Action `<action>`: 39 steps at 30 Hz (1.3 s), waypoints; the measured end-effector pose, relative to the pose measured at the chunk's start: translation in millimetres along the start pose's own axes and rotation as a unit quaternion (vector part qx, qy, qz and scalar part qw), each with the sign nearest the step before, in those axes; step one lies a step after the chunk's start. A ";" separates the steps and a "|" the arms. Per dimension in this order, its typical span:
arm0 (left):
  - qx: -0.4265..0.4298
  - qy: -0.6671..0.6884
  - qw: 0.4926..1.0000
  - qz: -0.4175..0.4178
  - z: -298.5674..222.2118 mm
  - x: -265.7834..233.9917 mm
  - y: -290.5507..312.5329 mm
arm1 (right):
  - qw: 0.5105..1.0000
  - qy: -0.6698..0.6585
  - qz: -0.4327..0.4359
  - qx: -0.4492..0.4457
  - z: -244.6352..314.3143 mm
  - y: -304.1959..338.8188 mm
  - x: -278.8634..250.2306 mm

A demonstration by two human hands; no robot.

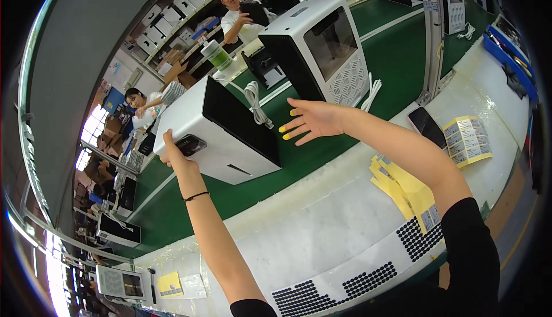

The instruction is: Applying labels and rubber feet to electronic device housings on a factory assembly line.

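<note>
A white box-shaped appliance [187, 110] with a black side panel and a small dark display stands tilted in view on the green conveyor belt [299, 167]. My left hand [175, 151] grips its left edge beside the display, the fingers partly hidden by the edge. A coiled white power cord [257, 104] hangs at its black side. My right hand [313, 121] is held open in the air to the right of it, fingers spread, yellow covers on some fingertips. Beyond that hand stands a taller white appliance [296, 27] with a dark window and a patterned vent panel.
Along the near white worktop [322, 219] lie yellow label sheets [402, 187], a phone [426, 126], another label sheet [467, 139] and sheets of round black pads [371, 278]. A metal post [432, 41] rises at the right, near a blue tray [509, 58]. Co-workers sit across the belt.
</note>
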State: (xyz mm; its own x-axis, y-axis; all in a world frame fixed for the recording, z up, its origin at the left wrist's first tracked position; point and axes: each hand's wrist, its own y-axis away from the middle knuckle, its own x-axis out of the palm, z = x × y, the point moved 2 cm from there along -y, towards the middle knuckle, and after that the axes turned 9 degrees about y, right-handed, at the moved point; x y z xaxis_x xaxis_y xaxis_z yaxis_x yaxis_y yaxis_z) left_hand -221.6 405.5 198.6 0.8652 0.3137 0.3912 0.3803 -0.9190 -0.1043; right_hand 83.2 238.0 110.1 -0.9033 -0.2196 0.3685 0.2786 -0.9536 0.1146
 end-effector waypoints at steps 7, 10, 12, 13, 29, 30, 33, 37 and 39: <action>0.056 0.088 0.974 0.201 -4.6 -6.8 60.7 | 0.991 -0.114 -0.063 0.025 -9.9 -1.8 -9.3; 0.081 0.127 0.949 0.278 -2.6 -10.1 80.1 | 0.985 -0.135 -0.094 0.052 -21.4 0.2 -8.9; 0.107 0.127 0.924 0.346 -6.6 -19.3 95.9 | 0.973 -0.171 -0.137 0.075 -24.2 12.5 12.1; 0.104 0.134 0.918 0.359 -7.7 -23.1 109.7 | 0.959 -0.203 -0.167 0.104 -26.9 17.8 15.9; -0.297 0.318 0.856 0.279 19.2 -106.4 224.1 | 0.988 -0.046 -0.143 -0.047 -115.1 70.1 62.2; -0.303 0.321 0.849 0.289 16.5 -113.9 221.0 | 0.987 0.008 -0.150 -0.063 -107.6 66.0 64.6; -0.194 0.209 0.909 0.304 -4.1 -130.9 222.3 | 0.962 0.117 -0.203 -0.142 -80.2 54.9 69.9; -0.120 0.269 0.919 0.262 -45.4 -117.9 285.3 | 0.938 0.140 -0.203 -0.244 -36.9 43.1 96.4; -0.078 0.225 0.935 0.264 -34.4 -135.3 292.5 | 0.928 0.143 -0.191 -0.288 -28.0 37.3 103.5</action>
State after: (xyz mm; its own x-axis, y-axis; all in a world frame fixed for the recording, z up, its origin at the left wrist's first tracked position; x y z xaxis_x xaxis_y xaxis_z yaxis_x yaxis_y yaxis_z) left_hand -238.7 86.0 146.6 0.6810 -0.2926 0.6713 -0.1423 -0.9521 -0.2706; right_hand -9.1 173.9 126.8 -0.9727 0.1895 0.1338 -0.2256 -0.9073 -0.3548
